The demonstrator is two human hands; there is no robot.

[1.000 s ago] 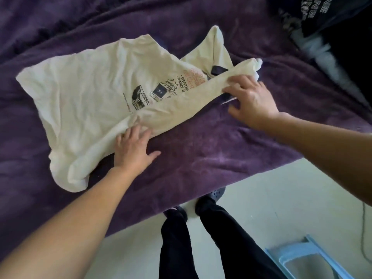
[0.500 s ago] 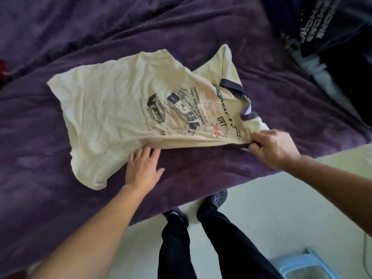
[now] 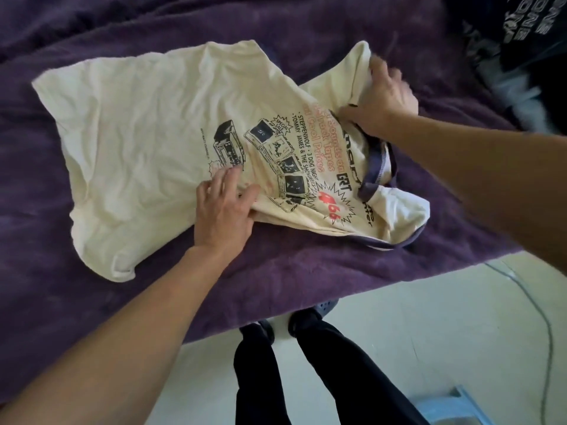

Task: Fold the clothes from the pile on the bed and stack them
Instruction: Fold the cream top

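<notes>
Head view, and a cream printed T-shirt [image 3: 159, 124] is seen spread print-up on the purple bed [image 3: 92, 302], close to its front edge. The left hand [image 3: 222, 216] is laid flat on the near edge of the cloth, at about 6 o'clock of the T-shirt, with its fingers [image 3: 225, 179] straight and slightly apart, and the fabric is pressed down. At 2 o'clock the right hand [image 3: 383, 96] is found with its fingers curled and clamped on the far sleeve [image 3: 359, 65]. The dark pile [image 3: 521, 41] is glimpsed in the frame's 1 o'clock corner, well apart from the T-shirt.

The step in hand is judged to be the squaring of the T-shirt ahead of a first fold. For that to be done well, the far sleeve should be drawn out toward 1 o'clock until the shoulder creases are taken out, while the body is pinned by the flat left palm so that the cloth is not dragged along. The bunched near sleeve [image 3: 405, 210] at 4 o'clock should be smoothed as well.

The long axis is laid from 9 o'clock to 4 o'clock. The hem is set at 9, and the navy-trimmed collar [image 3: 377, 167] is pointed toward 4, under the right forearm.
</notes>
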